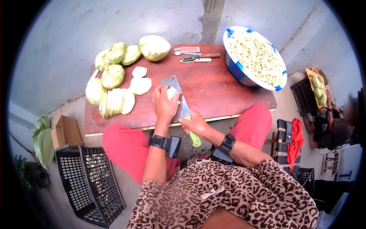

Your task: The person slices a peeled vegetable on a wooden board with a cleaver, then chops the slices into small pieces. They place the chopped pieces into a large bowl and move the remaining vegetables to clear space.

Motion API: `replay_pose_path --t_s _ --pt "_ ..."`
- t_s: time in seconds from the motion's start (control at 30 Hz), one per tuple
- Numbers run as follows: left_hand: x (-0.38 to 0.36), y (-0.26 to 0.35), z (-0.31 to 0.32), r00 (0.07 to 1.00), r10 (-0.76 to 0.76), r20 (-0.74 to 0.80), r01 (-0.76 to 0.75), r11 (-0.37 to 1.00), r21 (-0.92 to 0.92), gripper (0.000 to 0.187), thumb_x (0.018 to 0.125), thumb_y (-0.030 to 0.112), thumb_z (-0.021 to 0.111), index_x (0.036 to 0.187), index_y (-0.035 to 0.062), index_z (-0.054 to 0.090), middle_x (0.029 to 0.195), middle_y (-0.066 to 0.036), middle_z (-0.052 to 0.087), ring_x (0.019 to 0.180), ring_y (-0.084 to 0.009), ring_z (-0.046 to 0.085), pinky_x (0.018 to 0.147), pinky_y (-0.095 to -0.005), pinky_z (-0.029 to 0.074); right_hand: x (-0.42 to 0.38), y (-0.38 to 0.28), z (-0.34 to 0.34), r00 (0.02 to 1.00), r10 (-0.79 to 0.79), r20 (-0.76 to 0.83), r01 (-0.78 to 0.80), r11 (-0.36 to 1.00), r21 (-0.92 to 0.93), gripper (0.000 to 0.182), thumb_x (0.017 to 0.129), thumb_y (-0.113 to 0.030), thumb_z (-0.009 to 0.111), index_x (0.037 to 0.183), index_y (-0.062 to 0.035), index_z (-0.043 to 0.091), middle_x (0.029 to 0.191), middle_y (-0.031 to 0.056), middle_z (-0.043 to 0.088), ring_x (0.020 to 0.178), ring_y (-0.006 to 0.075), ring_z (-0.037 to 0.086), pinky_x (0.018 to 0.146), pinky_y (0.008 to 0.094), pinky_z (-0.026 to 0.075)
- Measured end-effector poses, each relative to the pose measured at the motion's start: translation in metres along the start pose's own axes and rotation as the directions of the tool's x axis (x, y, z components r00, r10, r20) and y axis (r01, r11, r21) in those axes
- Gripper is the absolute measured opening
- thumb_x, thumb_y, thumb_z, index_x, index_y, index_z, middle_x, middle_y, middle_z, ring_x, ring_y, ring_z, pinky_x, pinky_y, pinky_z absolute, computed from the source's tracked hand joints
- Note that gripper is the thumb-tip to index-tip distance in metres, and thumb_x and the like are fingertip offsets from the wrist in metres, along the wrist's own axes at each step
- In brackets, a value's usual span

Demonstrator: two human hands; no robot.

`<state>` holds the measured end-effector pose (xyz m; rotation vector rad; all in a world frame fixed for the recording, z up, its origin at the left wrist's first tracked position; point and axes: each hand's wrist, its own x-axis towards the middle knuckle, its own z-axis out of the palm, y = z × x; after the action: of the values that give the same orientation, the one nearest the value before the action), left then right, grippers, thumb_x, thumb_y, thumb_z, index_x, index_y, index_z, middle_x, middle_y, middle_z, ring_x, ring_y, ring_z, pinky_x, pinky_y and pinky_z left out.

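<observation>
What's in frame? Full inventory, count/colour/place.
board: 1, red-brown, across the person's lap
peeled fruits: about six whole or part-cut, pale green, board's far left
slices: a leaning stack and a few loose, pale, left of centre on the board
piece under cut: 1, pale, beneath the left hand
cleaver: 1, grey blade, green handle, centre of the board
bowl: 1, blue and white, heaped with pale chopped bits, board's far right
small tools: a few, far edge of the board
crates: black, floor at left
cardboard box: 1, brown, floor at left
left hand: on the piece
right hand: gripping the cleaver handle
</observation>
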<state>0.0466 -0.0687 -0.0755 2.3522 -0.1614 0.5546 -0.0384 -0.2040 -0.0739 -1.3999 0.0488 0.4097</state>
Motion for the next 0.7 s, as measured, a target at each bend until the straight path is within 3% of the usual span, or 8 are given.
replay_pose_path --t_s 0.17,0.4,0.7 --pt "-0.005 0.002 0.006 0.997 -0.010 -0.074 0.000 0.992 -0.128 0.038 0.083 0.026 0.074 0.107 -0.0005 0.062 0.115 -0.020 0.053 0.108 -0.0373 0.050 0.095 -0.0459 0.040 -0.002 -0.009 0.002 1.000 -0.002 0.016 0.002 1.000 -0.008 0.018 0.093 -0.004 0.059 0.110 -0.0026 0.052 0.075 0.0020 0.056 0.053 0.0097 0.053 0.046 0.0262 0.046" --pt "-0.008 0.005 0.013 0.987 -0.094 -0.130 0.057 0.963 -0.263 0.031 0.086 0.022 0.071 0.105 -0.0013 0.063 0.113 -0.019 0.056 0.110 -0.0353 0.052 0.097 -0.0441 0.041 -0.009 -0.018 0.002 0.999 0.028 0.019 -0.028 0.999 0.020 0.017 0.093 -0.005 0.060 0.108 -0.0018 0.053 0.075 0.0030 0.056 0.052 0.0097 0.052 0.046 0.0258 0.045" --pt "-0.011 0.013 0.012 0.995 -0.093 -0.045 0.082 0.975 -0.207 0.026 0.086 0.019 0.070 0.102 -0.0003 0.064 0.113 -0.018 0.056 0.111 -0.0352 0.052 0.098 -0.0436 0.040 -0.012 -0.020 -0.008 0.996 0.052 0.066 -0.059 0.992 0.110 0.018 0.093 -0.005 0.060 0.109 -0.0013 0.054 0.075 0.0030 0.055 0.052 0.0101 0.051 0.046 0.0256 0.045"
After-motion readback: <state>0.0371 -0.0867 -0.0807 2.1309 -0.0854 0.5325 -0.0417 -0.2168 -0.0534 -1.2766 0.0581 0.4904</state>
